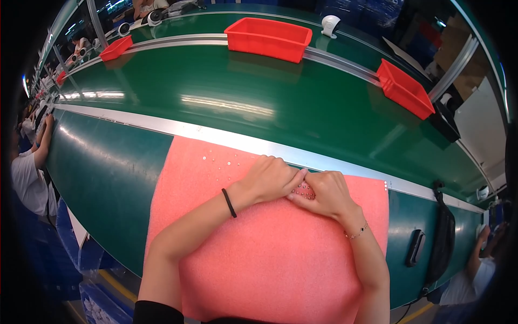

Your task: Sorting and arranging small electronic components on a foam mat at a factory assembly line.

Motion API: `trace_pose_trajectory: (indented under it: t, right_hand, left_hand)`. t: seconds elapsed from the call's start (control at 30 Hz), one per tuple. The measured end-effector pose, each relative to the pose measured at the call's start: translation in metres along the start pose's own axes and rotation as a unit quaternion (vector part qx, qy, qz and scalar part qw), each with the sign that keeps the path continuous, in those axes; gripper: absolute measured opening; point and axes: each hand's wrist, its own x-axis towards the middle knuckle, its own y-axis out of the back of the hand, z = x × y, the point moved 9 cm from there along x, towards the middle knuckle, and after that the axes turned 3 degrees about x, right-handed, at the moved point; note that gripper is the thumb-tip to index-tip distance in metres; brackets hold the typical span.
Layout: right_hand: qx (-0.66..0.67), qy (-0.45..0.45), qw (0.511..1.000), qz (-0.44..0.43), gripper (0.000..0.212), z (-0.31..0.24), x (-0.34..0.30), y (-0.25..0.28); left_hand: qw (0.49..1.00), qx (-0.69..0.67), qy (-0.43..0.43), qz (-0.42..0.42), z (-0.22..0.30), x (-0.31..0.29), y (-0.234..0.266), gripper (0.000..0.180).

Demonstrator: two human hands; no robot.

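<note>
A pink foam sheet (270, 248) lies over the green bench in front of me. At its far edge my left hand (272, 178) and my right hand (326, 191) meet, thumbs close together. Both hands have their fingers curled over the sheet's edge, which looks drawn slightly toward me, with a strip of green bench showing beyond. In the hollow between the hands sits a cluster of small round shiny pieces (304, 190). More small round pieces (229, 163) are scattered on the foam left of my left hand. My fingertips are hidden.
Beyond a metal strip (232, 139) runs a wide green belt (162, 81). Red bins (267, 40) line its far side, with a white camera-like device (330, 26) behind. A black pouch (443, 237) and a dark oblong object (415, 247) lie at right. Other people sit at both sides.
</note>
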Motion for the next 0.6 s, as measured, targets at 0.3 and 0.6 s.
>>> trace_pose_trajectory:
  t: [0.3, 0.6]
  right_hand:
    - [-0.016, -0.012, 0.999, -0.042, 0.061, 0.0025, -0.0011, -0.0053]
    - [-0.024, -0.018, 0.998, -0.048, 0.064, 0.0032, 0.0002, -0.0081]
  left_hand:
    - [0.998, -0.036, 0.013, -0.056, -0.0011, 0.0009, -0.0043, 0.056]
    - [0.998, -0.041, 0.014, -0.041, -0.0023, -0.0007, -0.0047, 0.056]
